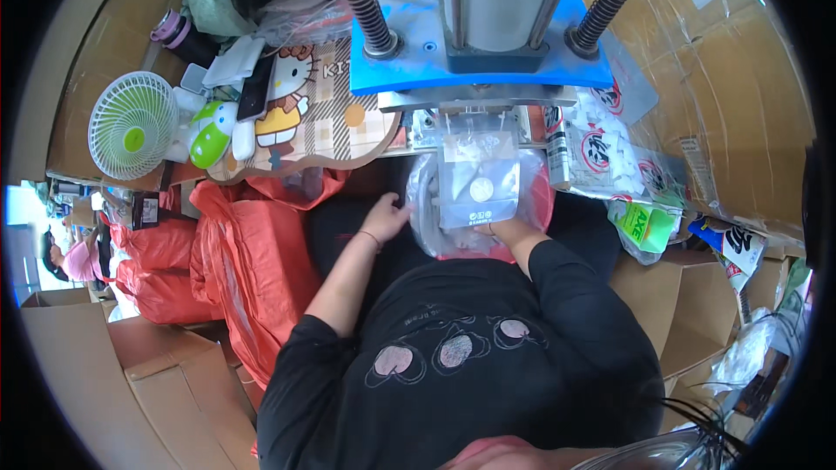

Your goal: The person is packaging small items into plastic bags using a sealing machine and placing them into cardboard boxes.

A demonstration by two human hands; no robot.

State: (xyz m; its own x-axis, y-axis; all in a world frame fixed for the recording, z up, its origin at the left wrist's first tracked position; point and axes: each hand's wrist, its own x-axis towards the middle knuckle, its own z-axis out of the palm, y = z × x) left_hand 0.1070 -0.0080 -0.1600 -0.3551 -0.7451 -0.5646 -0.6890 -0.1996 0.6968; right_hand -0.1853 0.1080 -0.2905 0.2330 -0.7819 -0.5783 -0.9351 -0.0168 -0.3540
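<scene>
A translucent printed plastic pouch stretches toward me from beneath the press, its top end at the metal jaw. At the pouch's lower edge is my right hand, closed on that edge, with most of its fingers hidden behind the pouch. My left hand is just left of a round pink-rimmed tub, fingers loosely bent and apart, with nothing seen in them. Clear plastic lies in the tub, below the pouch.
A small white fan, a green-and-white figure and a dark phone are on the left bench. Red sacks lie below them. Printed packaging and a green container are at right, near cardboard boxes.
</scene>
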